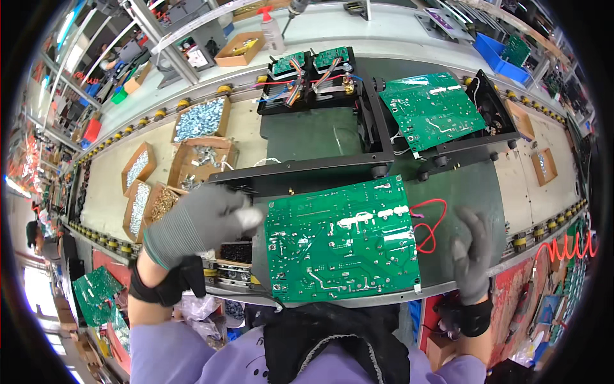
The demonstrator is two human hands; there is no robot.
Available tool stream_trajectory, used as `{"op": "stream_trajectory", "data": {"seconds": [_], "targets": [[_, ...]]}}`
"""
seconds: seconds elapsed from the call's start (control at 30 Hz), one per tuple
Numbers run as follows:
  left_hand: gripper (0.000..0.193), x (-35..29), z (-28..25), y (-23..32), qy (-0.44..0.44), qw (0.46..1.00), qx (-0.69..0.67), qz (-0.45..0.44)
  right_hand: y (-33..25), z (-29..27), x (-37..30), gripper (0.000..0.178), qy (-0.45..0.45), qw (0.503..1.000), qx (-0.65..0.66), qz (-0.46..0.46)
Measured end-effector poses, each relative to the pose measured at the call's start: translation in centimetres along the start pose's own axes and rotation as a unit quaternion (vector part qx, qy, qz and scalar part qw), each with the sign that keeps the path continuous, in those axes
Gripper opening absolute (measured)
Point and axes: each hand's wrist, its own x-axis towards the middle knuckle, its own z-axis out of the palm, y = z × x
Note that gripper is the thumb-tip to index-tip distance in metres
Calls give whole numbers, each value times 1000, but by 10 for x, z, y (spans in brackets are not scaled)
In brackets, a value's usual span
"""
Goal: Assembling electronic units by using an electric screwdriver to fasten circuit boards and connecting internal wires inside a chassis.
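A large green circuit board (342,240) lies directly before me, with solder points and a few white-coated strips on its upper face. My left hand (201,221), in a grey glove, is beside the board's upper left corner with its fingers curled together; whatever they may pinch is too small or hidden. To the right of the board, my right hand (472,256), also gloved, has its fingers stretched and apart, slightly blurred, holding nothing. A red wire loop (432,224) sticks out from the board's right edge, between the board and that hand.
Beyond the board stand black housings (307,168); another green board (435,112) rests tilted on the right one. Left are cardboard trays of silver fasteners (201,120), metal clips (203,157) and brass pieces (165,203). Roller track (543,232) borders the bench. A spray bottle (272,32) stands behind.
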Motion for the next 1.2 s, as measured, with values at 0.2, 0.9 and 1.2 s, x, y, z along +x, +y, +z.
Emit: {"op": "stream_trajectory", "data": {"seconds": [0.2, 0.9, 1.2], "targets": [[46, 25, 90, -45, -175, 931, -312, -67, -44, 56, -16, 49, -17, 934, 276, 224], [50, -94, 72, -75, 456, 705, -492, 229, -146, 52, 87, 31, 29, 922, 282, -265], [47, -142, -10, -93, 563, 713, -407, 98, -110, 136, 136, 27, -77, 956, -163, -230]]}}
